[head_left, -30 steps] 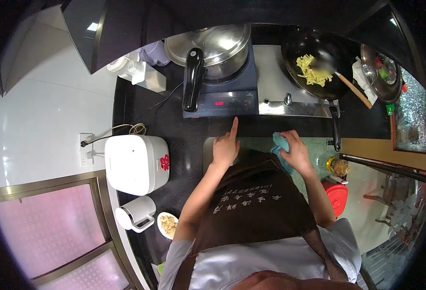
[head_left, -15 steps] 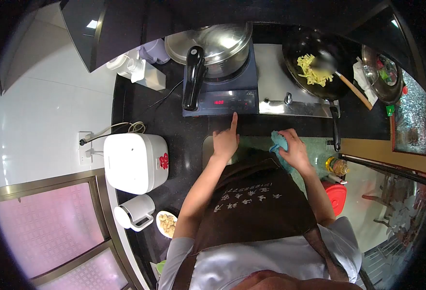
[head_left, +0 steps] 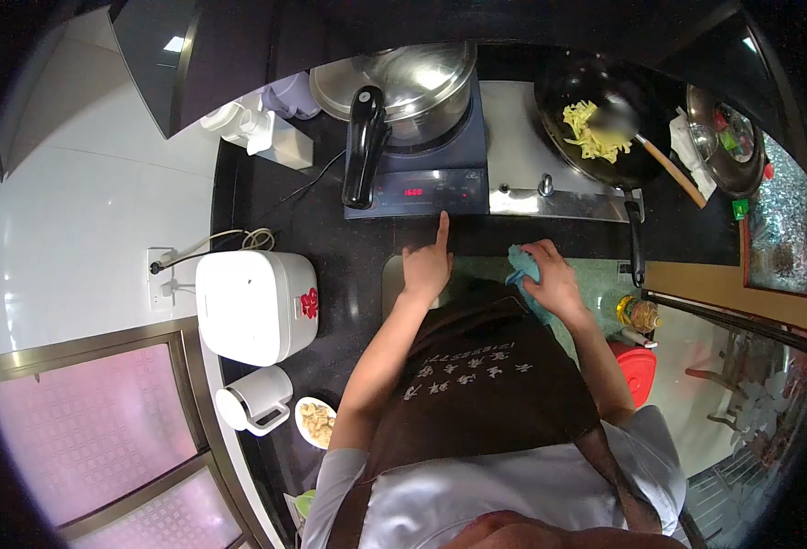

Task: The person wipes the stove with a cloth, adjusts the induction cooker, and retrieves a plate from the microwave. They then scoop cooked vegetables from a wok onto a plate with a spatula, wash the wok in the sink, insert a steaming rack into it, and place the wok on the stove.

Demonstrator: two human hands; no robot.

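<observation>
My left hand (head_left: 428, 268) points with its index finger stretched out, the other fingers curled and nothing held. Its fingertip is at the front edge of the induction cooker (head_left: 440, 174), below the control panel with a lit red display. A steel pressure cooker (head_left: 412, 101) with a long black handle sits on the cooker. My right hand (head_left: 554, 277) grips a blue cloth (head_left: 523, 265) near the counter's front edge; part of the cloth is hidden by the fingers. Beyond it, a black wok (head_left: 559, 128) on the gas stove (head_left: 513, 137) contains pale yellow-green strips (head_left: 591, 137) and a wooden-handled spatula (head_left: 669, 169).
On the left stand a white rice cooker (head_left: 257, 306), a white jug (head_left: 257, 400) and a plate of pale pieces (head_left: 315, 423). To the right are an oil bottle (head_left: 639, 314), a red plastic lid or basin (head_left: 637, 373) and a wok lid (head_left: 724, 142). The wok's handle juts toward me.
My right hand with the blue cloth has shifted slightly left. My left hand stays almost in place at the cooker's edge.
</observation>
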